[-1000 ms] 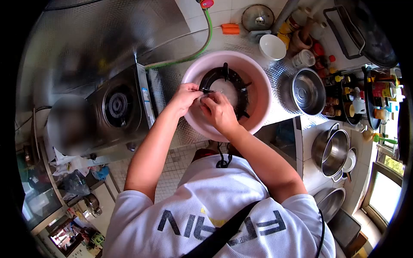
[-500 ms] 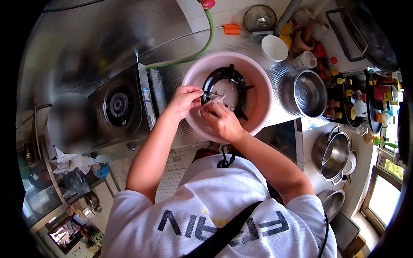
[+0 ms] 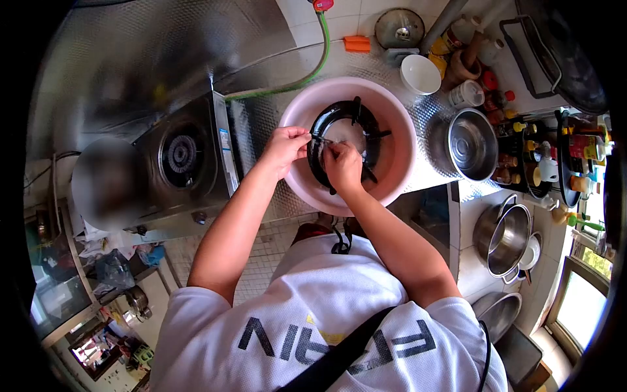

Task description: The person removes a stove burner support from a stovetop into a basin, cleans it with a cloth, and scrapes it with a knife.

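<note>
A black stove pan support [image 3: 337,109], a glossy ring with short prongs, is held inside a wide pink basin [image 3: 403,147]. My left hand [image 3: 286,151] pinches one of its prongs at the ring's left side, over the basin's rim. On that same prong, just to the right, my right hand [image 3: 344,168] is closed with its fingertips bunched. A thin pale cloth is in the right fingers, now mostly hidden by them. Through the ring's middle the basin's bottom shows.
Left of the basin stands a gas stove with a bare burner [image 3: 181,154]. A green hose [image 3: 320,62] runs behind. On the right are a white bowl [image 3: 420,74], a steel basin [image 3: 471,144] and several bottles. A steel pot [image 3: 506,238] sits lower right.
My right hand has turned more upright and moved up along the prong. The pale cloth, stretched between the hands before, is now mostly covered. My left hand keeps its pinch.
</note>
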A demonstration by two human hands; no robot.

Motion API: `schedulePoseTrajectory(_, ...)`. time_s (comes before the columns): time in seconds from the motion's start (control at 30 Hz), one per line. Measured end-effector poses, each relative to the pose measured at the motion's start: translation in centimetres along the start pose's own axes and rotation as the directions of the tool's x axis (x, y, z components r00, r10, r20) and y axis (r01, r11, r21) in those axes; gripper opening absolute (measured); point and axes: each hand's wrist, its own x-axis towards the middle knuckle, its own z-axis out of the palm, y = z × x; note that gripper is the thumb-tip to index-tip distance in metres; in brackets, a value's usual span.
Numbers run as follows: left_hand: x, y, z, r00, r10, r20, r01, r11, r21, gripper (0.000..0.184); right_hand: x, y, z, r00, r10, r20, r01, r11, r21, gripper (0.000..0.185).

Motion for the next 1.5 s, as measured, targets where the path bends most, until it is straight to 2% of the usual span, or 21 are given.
schedulePoseTrajectory(0.03, 0.3, -0.3, 0.0, 1.0, 0.009, -0.017, -0.009, 1.0, 0.008, 0.015, -0.1, -0.1, 0.6, 0.997, 0.077, -0.014, -0.077, 0.997, -0.013, 0.017)
schedulePoseTrajectory(0.07, 0.6, -0.4, 0.0, 0.999, 0.02, -0.031, -0.019, 1.0, 0.015, 0.016, -0.2, -0.2, 1.3, 0.972, 0.236, 0.008, -0.237, 0.971, 0.032, 0.018)
schedulePoseTrajectory(0.17, 0.8, -0.5, -0.1, 0.999, -0.013, -0.038, 0.013, 1.0, 0.02, 0.015, -1.2, 0.4, 1.2, 0.994, -0.075, -0.082, 0.081, 0.993, 0.084, 0.016)
schedulePoseTrajectory(0.2, 0.8, -0.3, -0.2, 0.999, -0.019, -0.037, 0.02, 1.0, 0.021, 0.015, -1.5, -0.4, 0.1, 0.983, -0.177, -0.043, 0.18, 0.982, 0.056, 0.013)
schedulePoseTrajectory(0.3, 0.6, -0.4, 0.0, 0.999, -0.021, -0.046, 0.021, 1.0, -0.007, 0.015, -1.0, -1.1, 0.3, 0.948, -0.267, -0.174, 0.283, 0.957, 0.071, 0.011)
schedulePoseTrajectory(0.43, 0.8, -0.1, 0.0, 1.0, 0.0, -0.028, 0.0, 1.0, 0.003, 0.015, -0.7, -1.6, 0.1, 0.923, -0.344, -0.173, 0.358, 0.932, 0.053, 0.014)
schedulePoseTrajectory(0.47, 0.8, -0.2, 0.0, 1.0, 0.005, -0.016, -0.005, 1.0, -0.001, 0.015, -0.7, -1.4, 0.0, 0.931, -0.341, -0.129, 0.353, 0.931, 0.087, 0.016)
schedulePoseTrajectory(0.57, 1.0, -0.6, 0.0, 1.0, 0.022, -0.022, -0.024, 0.998, -0.056, 0.013, 0.0, -0.9, -1.3, 0.865, -0.502, -0.009, 0.501, 0.861, 0.086, 0.018)
schedulePoseTrajectory(0.67, 0.7, -0.2, 0.2, 0.999, -0.008, -0.052, 0.007, 1.0, -0.014, 0.013, -0.2, -0.6, -1.8, 0.848, -0.529, 0.014, 0.525, 0.844, 0.109, 0.02)
schedulePoseTrajectory(0.77, 0.5, 0.0, 0.3, 1.0, -0.007, -0.027, 0.006, 1.0, -0.025, 0.012, -0.4, -0.9, -0.8, 0.914, -0.402, -0.057, 0.405, 0.913, 0.051, 0.019)
schedulePoseTrajectory(0.87, 0.7, -0.3, -0.1, 1.0, -0.001, 0.012, 0.001, 0.999, -0.041, 0.015, -0.5, -1.6, -0.5, 0.921, -0.38, -0.084, 0.386, 0.92, 0.074, 0.016)
schedulePoseTrajectory(0.97, 0.5, -0.3, -0.1, 1.0, 0.004, -0.022, -0.005, 0.999, -0.034, 0.015, -0.5, -0.3, -1.2, 0.924, -0.381, -0.006, 0.38, 0.921, 0.086, 0.014)
schedulePoseTrajectory(1.0, 0.4, -0.3, 0.0, 0.999, 0.004, -0.032, -0.004, 1.0, -0.018, 0.014, -1.0, -0.3, -1.5, 0.941, -0.335, 0.057, 0.331, 0.941, 0.069, 0.016)
schedulePoseTrajectory(1.1, 0.1, -0.4, 0.2, 0.999, 0.003, -0.051, -0.004, 1.0, -0.012, 0.012, -1.2, -0.7, -1.6, 0.933, -0.358, 0.038, 0.355, 0.933, 0.064, 0.018)
schedulePoseTrajectory(1.2, 0.3, -0.3, 0.0, 0.999, 0.012, -0.039, -0.014, 0.999, -0.052, 0.012, -0.4, -2.3, -0.5, 0.908, -0.407, -0.1, 0.413, 0.909, 0.051, 0.018)
schedulePoseTrajectory(1.3, 0.4, -0.3, -0.2, 0.999, 0.025, -0.02, -0.026, 0.999, -0.034, 0.012, -0.7, -1.6, -0.6, 0.908, -0.411, -0.084, 0.418, 0.904, 0.095, 0.02)
schedulePoseTrajectory(1.4, 0.1, -0.4, -0.2, 0.999, 0.023, -0.028, -0.024, 0.999, -0.025, 0.012, -1.4, -0.7, -1.1, 0.914, -0.406, 0.024, 0.404, 0.913, 0.062, 0.022)
schedulePoseTrajectory(1.5, -0.4, -0.4, 0.0, 0.999, 0.021, -0.031, -0.022, 0.999, -0.025, 0.013, -1.1, -1.8, -1.2, 0.913, -0.406, -0.047, 0.408, 0.912, 0.043, 0.022)
